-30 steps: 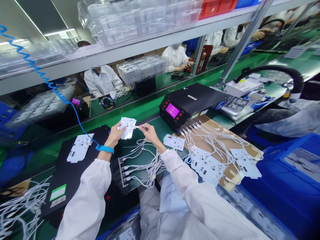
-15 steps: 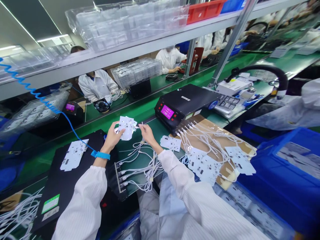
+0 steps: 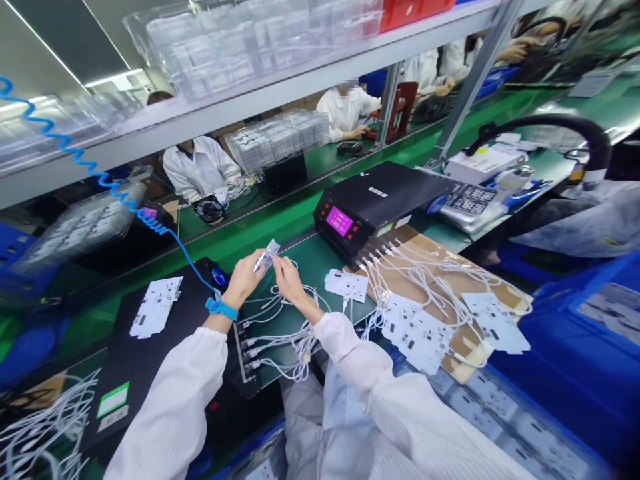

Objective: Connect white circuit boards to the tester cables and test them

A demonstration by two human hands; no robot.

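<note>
My left hand (image 3: 246, 277) grips a white circuit board (image 3: 268, 256) by its side, the board tilted so that it shows narrow. At the board's right edge my right hand (image 3: 289, 279) is closed in a pinch on a white cable (image 3: 293, 263), whose plug is hidden by the fingers. A blue wrist strap (image 3: 221, 308) with a coiled cord circles my left wrist. Below my hands, several white cables (image 3: 300, 340) run from a row of ports (image 3: 245, 357). Another white circuit board (image 3: 347, 285) lies on the green table to the right.
A black tester with a purple screen (image 3: 340, 221) stands behind, its white cables crossing a cardboard sheet (image 3: 417, 250). More boards (image 3: 417, 333) lie there. On the left a board (image 3: 156, 307) rests on a black case (image 3: 123, 363). A blue bin (image 3: 550, 360) is at right; a shelf (image 3: 320, 87) spans above.
The circuit board has turned from facing me to nearly edge-on. My left hand has moved right, closer to my right hand. The view has shifted slightly.
</note>
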